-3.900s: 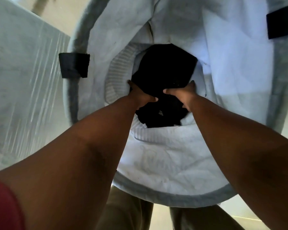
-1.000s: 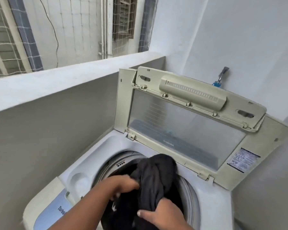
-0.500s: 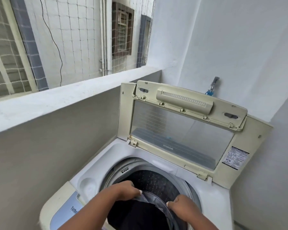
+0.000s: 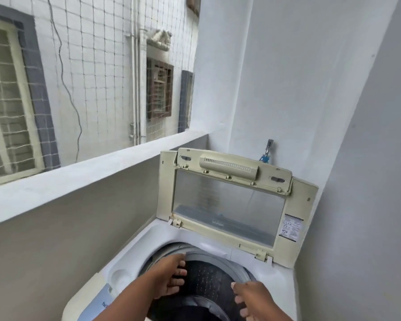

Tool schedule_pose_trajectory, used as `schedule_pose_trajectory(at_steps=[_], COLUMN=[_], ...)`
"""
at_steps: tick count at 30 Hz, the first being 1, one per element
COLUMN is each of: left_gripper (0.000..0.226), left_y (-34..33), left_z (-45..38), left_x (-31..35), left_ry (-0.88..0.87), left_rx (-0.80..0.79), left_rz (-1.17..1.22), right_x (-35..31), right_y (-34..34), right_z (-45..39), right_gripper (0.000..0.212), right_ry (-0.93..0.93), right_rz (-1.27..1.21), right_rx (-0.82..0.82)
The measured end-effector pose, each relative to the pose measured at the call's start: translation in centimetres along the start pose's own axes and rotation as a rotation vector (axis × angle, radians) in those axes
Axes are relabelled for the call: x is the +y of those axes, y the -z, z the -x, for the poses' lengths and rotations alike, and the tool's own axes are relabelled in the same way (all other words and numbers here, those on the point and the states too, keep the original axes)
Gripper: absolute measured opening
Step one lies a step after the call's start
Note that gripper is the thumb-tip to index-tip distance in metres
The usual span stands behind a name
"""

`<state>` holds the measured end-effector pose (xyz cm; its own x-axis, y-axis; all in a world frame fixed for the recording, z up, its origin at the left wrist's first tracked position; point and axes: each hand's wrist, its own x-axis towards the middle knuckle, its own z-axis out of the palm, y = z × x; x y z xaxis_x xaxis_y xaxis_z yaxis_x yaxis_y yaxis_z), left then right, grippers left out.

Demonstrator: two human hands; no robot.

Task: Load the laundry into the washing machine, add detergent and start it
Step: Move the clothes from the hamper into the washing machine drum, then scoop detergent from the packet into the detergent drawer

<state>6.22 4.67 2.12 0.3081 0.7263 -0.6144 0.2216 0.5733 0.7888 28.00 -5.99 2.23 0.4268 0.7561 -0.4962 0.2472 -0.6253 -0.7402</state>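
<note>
**Two empty hands over the drum**

Low in the frame, the left hand [image 4: 166,280] and right hand [image 4: 252,300] hang over the drum mouth [image 4: 208,281] with loose fingers, holding nothing, apparently just clear of the load. One dark heap of laundry [image 4: 195,313] lies inside at the bottom edge. One washing machine [image 4: 130,258]; its one lid [image 4: 227,202] stands propped upright behind, keeping the opening free.

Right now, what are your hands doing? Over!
Left hand and right hand open, empty, over the drum. Dark laundry inside. Lid up, nothing blocking.
</note>
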Motion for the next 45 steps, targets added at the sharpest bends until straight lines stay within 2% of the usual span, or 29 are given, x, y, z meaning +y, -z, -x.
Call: schedule_pose_trajectory(at_steps=[5, 10, 17, 21, 25, 31, 34, 39, 45], left_gripper=[0.041, 0.054, 0.066, 0.067, 0.069, 0.066, 0.060, 0.057, 0.066], left_y=[-0.1, 0.9, 1.2, 0.6, 0.1, -1.4, -2.8, -5.3, -7.0], left_z=[-3.9, -9.0, -13.8, -15.4, -16.9, -19.0, -19.4, -19.8, -19.5], left_x=[2.6, 3.3, 3.2, 3.2, 3.2, 3.2, 2.8, 1.4, 1.2], left_ry=[0.011, 0.110, 0.197, 0.220, 0.244, 0.272, 0.258, 0.191, 0.145], left_rx=[-0.079, -0.156, -0.238, -0.287, -0.268, -0.386, -0.333, -0.244, -0.126], left_rz=[0.141, 0.154, 0.078, 0.117, 0.173, 0.236, 0.391, 0.725, 0.719], right_x=[-2.2, -3.7, -5.6, -6.1, -6.3, -7.2, -6.9, -5.6, -3.9], right_y=[-1.0, -4.8, -9.3, -10.0, -10.2, -10.2, -10.0, -10.7, -11.4], right_z=[-0.8, -2.7, -6.2, -8.1, -10.9, -15.1, -16.5, -17.9, -19.0], right_gripper=[0.039, 0.041, 0.046, 0.056, 0.070, 0.059, 0.040, 0.036, 0.041], right_ry=[-0.046, -0.163, -0.270, -0.300, -0.345, -0.318, -0.326, -0.293, -0.228], right_rz=[-0.268, -0.311, -0.449, -0.646, -0.837, -1.240, -1.371, -1.406, -1.333], right_rx=[0.089, 0.173, 0.149, 0.171, 0.137, 0.133, 0.120, 0.196, 0.179])
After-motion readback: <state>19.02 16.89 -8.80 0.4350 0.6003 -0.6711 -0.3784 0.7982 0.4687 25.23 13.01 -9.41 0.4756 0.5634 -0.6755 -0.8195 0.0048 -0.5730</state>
